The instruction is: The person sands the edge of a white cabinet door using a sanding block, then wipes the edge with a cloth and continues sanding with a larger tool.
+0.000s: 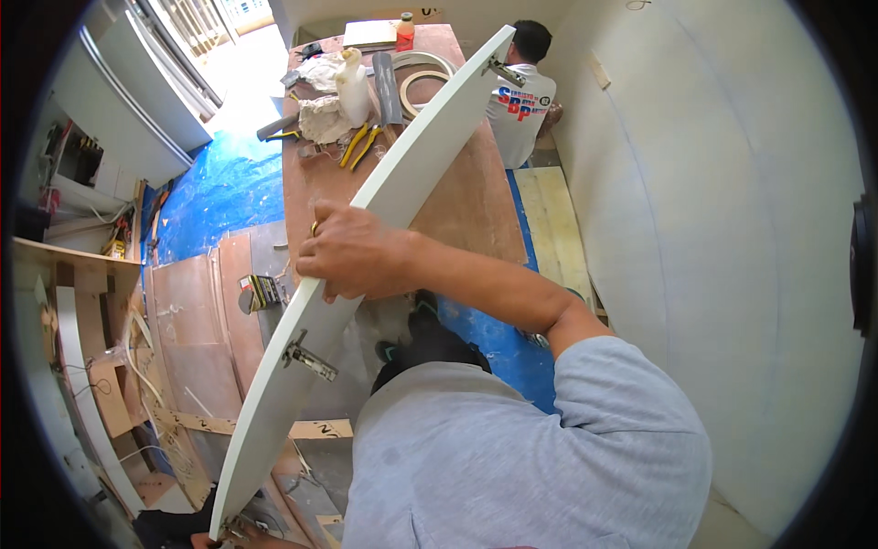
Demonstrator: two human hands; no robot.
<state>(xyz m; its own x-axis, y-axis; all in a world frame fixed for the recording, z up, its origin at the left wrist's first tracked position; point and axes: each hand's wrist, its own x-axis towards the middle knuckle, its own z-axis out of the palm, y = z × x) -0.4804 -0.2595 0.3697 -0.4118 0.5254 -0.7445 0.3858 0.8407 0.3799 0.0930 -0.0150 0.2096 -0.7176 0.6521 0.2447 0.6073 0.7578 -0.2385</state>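
Observation:
A long white cabinet door (416, 165) slants across the view from the lower left to the top, held on edge. Metal cup hinges are fixed to its inner face, one hinge (309, 357) below the middle, another hinge (503, 69) at the far end and one at the near end. My right hand (352, 252) is closed over the upper edge near mid-length, a ring on one finger. At the lower rim, my left hand (251, 540) grips the door's near end; most of that hand is cut off.
A brown wooden worktable (476, 210) bears yellow-handled pliers (359, 146), a white bottle (351, 87), tape rolls and rags. Behind it a person in a white shirt (517, 114) sits by the wall. Blue sheeting (219, 183), boards and a can (261, 293) lie on the floor.

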